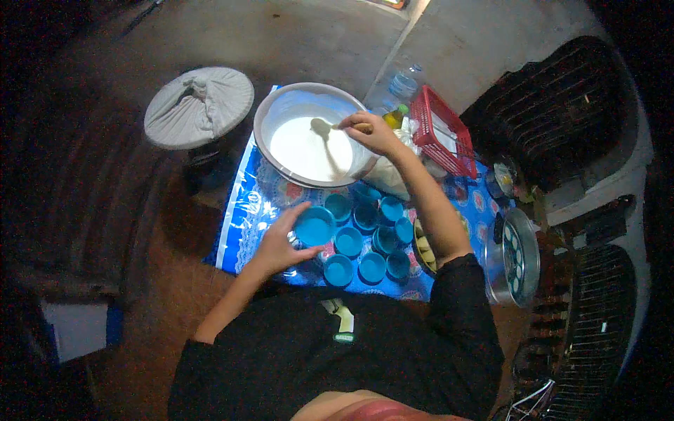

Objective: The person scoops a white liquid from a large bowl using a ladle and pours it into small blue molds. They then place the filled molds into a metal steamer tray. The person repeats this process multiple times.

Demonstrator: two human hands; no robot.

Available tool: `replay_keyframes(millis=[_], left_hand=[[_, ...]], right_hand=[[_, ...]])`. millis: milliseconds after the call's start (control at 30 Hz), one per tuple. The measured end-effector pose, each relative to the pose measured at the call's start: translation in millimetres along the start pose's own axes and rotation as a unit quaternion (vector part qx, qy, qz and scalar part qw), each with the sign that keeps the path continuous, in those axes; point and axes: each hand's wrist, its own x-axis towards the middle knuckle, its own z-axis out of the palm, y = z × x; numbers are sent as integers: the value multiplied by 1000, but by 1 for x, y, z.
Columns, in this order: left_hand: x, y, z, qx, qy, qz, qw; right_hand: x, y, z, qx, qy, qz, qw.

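My right hand [375, 134] grips the handle of a spoon [320, 126] above a large round basin [260, 138]. White liquid or batter [297, 150] fills the basin's lower part, and a dark shadow of the spoon falls across it. In front of the basin, my left hand [276, 244] holds a small round blue cup [314, 227] between thumb and fingers, its mouth facing up. I cannot tell whether anything is in that cup. Several similar blue cups [348, 241] stand close together to its right, some apparently stacked.
A flowered blue tablecloth [245, 221] covers the table. Behind my right forearm are a plastic bag [389, 176], a red basket [447, 134] and a clear bottle [404, 83]. A bowl with pale pieces [425, 250] and a metal steamer [526, 258] lie right; a cloth-wrapped lid [210, 113] is left.
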Motion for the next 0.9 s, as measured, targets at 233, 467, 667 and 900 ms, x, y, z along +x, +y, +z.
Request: replay_keyframes(millis=[233,467,667,900], left_hand=[[-36,-23,-29,112,140,-65,982],[-38,-31,-35,121,194,-67,971],[-10,-41,-28,97,165,-82,978],[8,-44,-20,62,167,-79,981]], right_hand=[[-33,15,-43,-30,-121,39,991],[-89,16,-41,239,-34,229,943],[-114,9,14,484,52,298,821],[-126,0,30,566,95,290,766]])
